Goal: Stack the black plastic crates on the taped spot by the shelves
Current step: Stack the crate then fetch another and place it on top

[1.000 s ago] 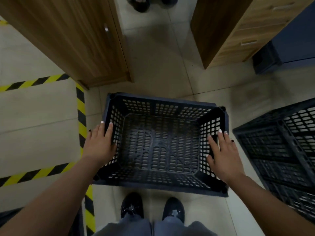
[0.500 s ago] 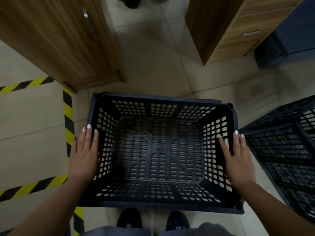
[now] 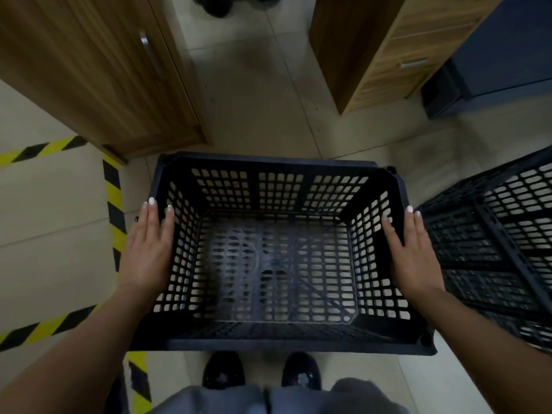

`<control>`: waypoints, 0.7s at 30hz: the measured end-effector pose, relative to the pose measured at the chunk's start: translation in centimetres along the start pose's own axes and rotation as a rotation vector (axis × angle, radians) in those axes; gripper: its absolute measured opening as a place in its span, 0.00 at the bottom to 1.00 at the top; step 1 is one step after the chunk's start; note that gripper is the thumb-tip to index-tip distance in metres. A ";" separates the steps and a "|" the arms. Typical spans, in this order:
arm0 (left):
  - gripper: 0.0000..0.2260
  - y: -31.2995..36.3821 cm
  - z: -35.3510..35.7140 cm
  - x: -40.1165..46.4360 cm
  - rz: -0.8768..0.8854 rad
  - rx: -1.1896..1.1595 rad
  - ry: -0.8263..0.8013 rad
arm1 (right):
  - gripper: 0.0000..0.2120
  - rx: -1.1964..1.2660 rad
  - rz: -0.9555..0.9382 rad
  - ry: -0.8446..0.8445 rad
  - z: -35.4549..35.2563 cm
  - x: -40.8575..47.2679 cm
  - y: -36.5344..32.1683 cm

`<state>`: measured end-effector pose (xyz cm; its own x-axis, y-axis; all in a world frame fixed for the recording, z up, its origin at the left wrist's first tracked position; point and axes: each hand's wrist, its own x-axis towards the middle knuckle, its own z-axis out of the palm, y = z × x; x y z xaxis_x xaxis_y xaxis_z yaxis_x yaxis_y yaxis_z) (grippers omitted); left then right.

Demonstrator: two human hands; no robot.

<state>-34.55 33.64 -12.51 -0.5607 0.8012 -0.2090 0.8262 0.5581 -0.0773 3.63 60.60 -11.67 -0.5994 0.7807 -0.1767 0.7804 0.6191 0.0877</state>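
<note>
An empty black plastic crate (image 3: 268, 161) with perforated walls fills the middle of the head view, held above the tiled floor over my shoes (image 3: 222, 372). My left hand (image 3: 146, 252) presses flat on its left wall, fingers straight and pointing forward. My right hand (image 3: 413, 255) presses flat on the right wall in the same way. Both thumbs are hidden. Yellow-and-black tape (image 3: 115, 198) marks a floor area just left of the crate. A second black crate (image 3: 493, 234) stands at the right.
A wooden cabinet (image 3: 89, 70) stands at the far left beside the taped corner. Another wooden drawer unit (image 3: 373, 49) is at the far right, with a blue cabinet (image 3: 493, 55) beyond it. Another person's shoes (image 3: 215, 4) show at the top edge.
The crate has come up towards the camera and looks larger. Both hands stayed flat on its side walls.
</note>
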 end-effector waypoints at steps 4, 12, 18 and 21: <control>0.43 -0.5 -6.0 -3.2 -0.015 -0.038 -0.046 | 0.53 0.000 -0.004 0.002 -6.2 -3.1 0.7; 0.41 -4.2 -22.2 -9.8 -0.022 -0.030 -0.112 | 0.47 0.008 0.039 -0.060 -23.8 -10.1 0.5; 0.44 -6.3 -32.2 -14.3 0.003 -0.043 -0.093 | 0.46 0.033 0.058 -0.060 -34.4 -14.7 0.1; 0.44 -6.7 -35.8 -16.0 0.003 -0.044 -0.072 | 0.45 0.046 0.039 -0.105 -38.0 -16.1 0.1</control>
<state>-33.09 24.77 26.27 -0.5517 0.7860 -0.2790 0.8236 0.5661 -0.0337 6.59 51.34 28.47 -0.5487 0.7893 -0.2757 0.8115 0.5821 0.0514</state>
